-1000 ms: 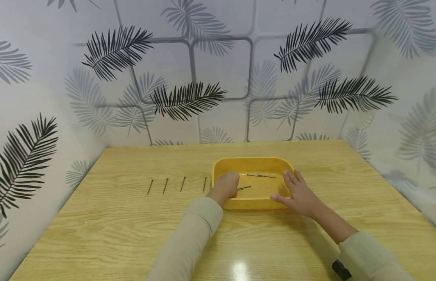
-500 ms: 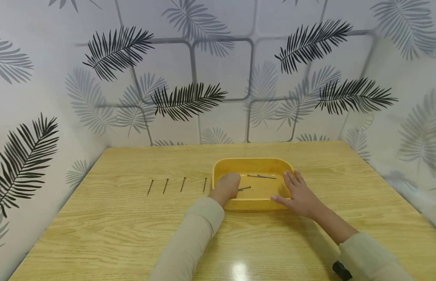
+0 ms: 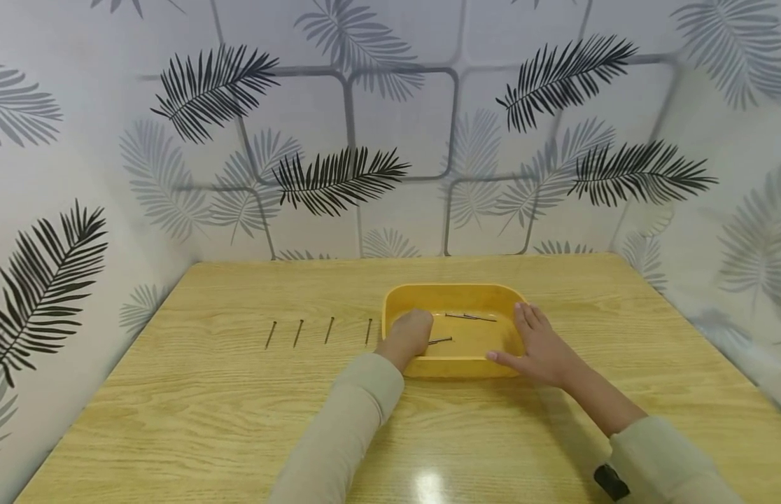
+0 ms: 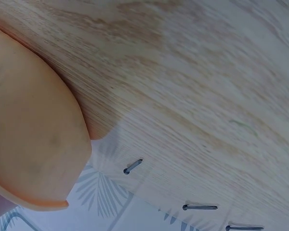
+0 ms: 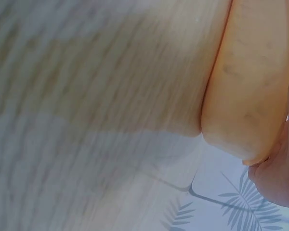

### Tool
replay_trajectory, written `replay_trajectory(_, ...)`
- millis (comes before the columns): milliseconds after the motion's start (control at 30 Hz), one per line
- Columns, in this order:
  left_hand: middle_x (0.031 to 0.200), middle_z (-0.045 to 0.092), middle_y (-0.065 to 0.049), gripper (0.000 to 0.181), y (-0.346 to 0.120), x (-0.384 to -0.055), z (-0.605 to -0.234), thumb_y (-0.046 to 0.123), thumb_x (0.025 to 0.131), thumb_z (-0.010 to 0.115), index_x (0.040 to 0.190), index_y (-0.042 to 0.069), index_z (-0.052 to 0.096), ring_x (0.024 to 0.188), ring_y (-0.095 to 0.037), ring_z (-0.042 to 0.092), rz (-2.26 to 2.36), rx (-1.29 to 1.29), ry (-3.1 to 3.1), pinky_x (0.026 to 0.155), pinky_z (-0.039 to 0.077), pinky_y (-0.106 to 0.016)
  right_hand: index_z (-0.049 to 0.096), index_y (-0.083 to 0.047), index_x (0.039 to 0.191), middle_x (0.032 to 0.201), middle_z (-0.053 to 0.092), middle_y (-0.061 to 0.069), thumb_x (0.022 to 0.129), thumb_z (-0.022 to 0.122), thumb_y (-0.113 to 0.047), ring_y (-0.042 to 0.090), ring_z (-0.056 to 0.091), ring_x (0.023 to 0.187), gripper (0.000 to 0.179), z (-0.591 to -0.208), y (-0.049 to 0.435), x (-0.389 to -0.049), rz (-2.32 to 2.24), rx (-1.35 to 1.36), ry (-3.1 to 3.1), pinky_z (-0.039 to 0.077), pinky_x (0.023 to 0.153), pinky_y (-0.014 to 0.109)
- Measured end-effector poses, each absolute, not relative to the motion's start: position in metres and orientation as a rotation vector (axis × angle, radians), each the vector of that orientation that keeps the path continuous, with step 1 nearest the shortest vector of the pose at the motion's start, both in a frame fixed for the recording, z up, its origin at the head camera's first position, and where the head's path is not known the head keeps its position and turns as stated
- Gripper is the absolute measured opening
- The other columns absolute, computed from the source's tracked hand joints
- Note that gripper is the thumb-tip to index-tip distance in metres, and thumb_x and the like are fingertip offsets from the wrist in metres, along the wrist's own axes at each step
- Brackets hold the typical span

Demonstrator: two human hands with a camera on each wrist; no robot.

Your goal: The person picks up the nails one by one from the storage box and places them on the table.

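Left hand [image 3: 411, 332]: inside the tray at its left end, fingers hidden behind the back of the hand; cannot tell whether apart, together or clamped on a nail.
Right hand [image 3: 544, 353]: at the tray's near right corner, with fingers extended over the right wall and thumb apart on the near rim.
Yellow tray [image 3: 462, 367]: on the wooden table [image 3: 195, 420], around the left fingers and under the right ones.
Near nails [image 3: 441, 340]: in the tray, just right of the left fingers, partly hidden; contact and exact count unconfirmed.
Far nails [image 3: 471, 317]: in the tray, beyond and right of the left fingers, left of the right fingertips; apparently overlapping.
Nail row [image 3: 329, 330]: four, spaced apart on the table, left of the left fingers and outside the tray, heads away from the person.
Pick-up risk: possible double pinch or slip, owing to thin shafts lying flat and close together.
Tray risk: possible slide or tilt toward the row, from sideways pressure by the right hand or weight of the left wrist on the near wall.
Row risk: possible nudge to the row's right end, from low travel of the left sleeve [image 3: 359, 402] behind the fingers.
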State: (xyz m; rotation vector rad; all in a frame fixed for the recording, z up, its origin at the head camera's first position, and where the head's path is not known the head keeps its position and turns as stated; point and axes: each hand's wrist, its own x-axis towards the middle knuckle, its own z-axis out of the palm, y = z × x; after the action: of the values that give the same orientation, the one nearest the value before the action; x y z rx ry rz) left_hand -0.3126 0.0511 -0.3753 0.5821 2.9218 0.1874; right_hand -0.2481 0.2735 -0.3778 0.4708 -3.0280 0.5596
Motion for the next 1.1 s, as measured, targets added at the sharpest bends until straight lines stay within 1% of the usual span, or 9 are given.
replay_trajectory(300,0.08,0.06,-0.005,0.012,0.052,-0.314,-0.377,-0.002,0.089,0.053,0.083,0.005,0.06,0.061,-0.014,0.039,0.174,0.571,2.915,0.052,0.036,-0.025,0.01,0.016,0.141,0.149,0.009,0.034,0.084,0.054,-0.057,0.051,0.011,0.136,0.103,-0.377,0.271,-0.252,0.495,0.49,-3.008,0.016,0.109,0.061)
replay_trajectory(500,0.083,0.061,-0.005,0.01,0.052,-0.317,-0.379,-0.001,0.089,0.054,0.084,0.005,0.06,0.063,-0.013,0.04,0.153,0.579,2.89,0.054,0.037,-0.024,0.01,0.016,0.141,0.149,0.008,0.034,0.084,0.053,-0.058,0.05,0.009,0.137,0.103,-0.377,0.27,-0.252,0.483,0.472,-3.024,0.015,0.11,0.06)
replay_trajectory(700,0.077,0.056,-0.004,0.007,0.051,-0.318,-0.376,0.0,0.086,0.058,0.081,0.005,0.059,0.063,-0.013,0.039,0.087,0.613,2.851,0.051,0.034,-0.023,0.01,0.016,0.141,0.149,0.007,0.034,0.084,0.052,-0.058,0.05,0.008,0.137,0.103,-0.378,0.27,-0.253,0.488,0.463,-3.026,0.014,0.11,0.059)
replay_trajectory(800,0.077,0.056,-0.005,0.007,0.053,-0.323,-0.376,0.0,0.084,0.06,0.08,0.005,0.059,0.064,-0.015,0.042,0.071,0.594,2.819,0.051,0.036,-0.025,0.01,0.016,0.141,0.149,0.008,0.034,0.084,0.053,-0.058,0.05,0.007,0.137,0.103,-0.378,0.27,-0.253,0.5,0.46,-3.02,0.014,0.11,0.059)
replay_trajectory(900,0.083,0.06,-0.007,0.003,0.056,-0.338,-0.393,0.001,0.083,0.06,0.084,0.004,0.062,0.068,-0.017,0.047,0.06,0.572,2.82,0.055,0.042,-0.027,0.01,0.016,0.141,0.149,0.009,0.034,0.084,0.053,-0.058,0.05,0.008,0.137,0.103,-0.379,0.27,-0.253,0.504,0.458,-3.013,0.014,0.11,0.059)
replay_trajectory(1000,0.078,0.059,-0.005,0.005,0.057,-0.376,-0.443,0.002,0.08,0.061,0.079,0.007,0.061,0.065,-0.017,0.047,0.104,0.635,2.862,0.052,0.042,-0.028,0.011,0.017,0.141,0.149,0.01,0.034,0.084,0.053,-0.057,0.05,0.008,0.137,0.102,-0.381,0.27,-0.253,0.504,0.46,-3.007,0.014,0.111,0.059)
replay_trajectory(1033,0.077,0.058,-0.005,0.005,0.057,-0.382,-0.451,0.003,0.08,0.061,0.079,0.007,0.061,0.064,-0.017,0.047,0.112,0.636,2.864,0.052,0.042,-0.028,0.012,0.017,0.14,0.149,0.01,0.034,0.084,0.053,-0.057,0.049,0.008,0.137,0.102,-0.382,0.271,-0.253,0.504,0.461,-3.005,0.014,0.111,0.059)
replay_trajectory(1100,0.074,0.057,-0.005,0.007,0.055,-0.375,-0.444,0.001,0.08,0.061,0.077,0.007,0.059,0.062,-0.017,0.045,0.137,0.625,2.859,0.051,0.039,-0.027,0.012,0.017,0.14,0.149,0.01,0.034,0.084,0.053,-0.057,0.049,0.008,0.137,0.101,-0.383,0.271,-0.253,0.505,0.461,-3.004,0.014,0.111,0.059)
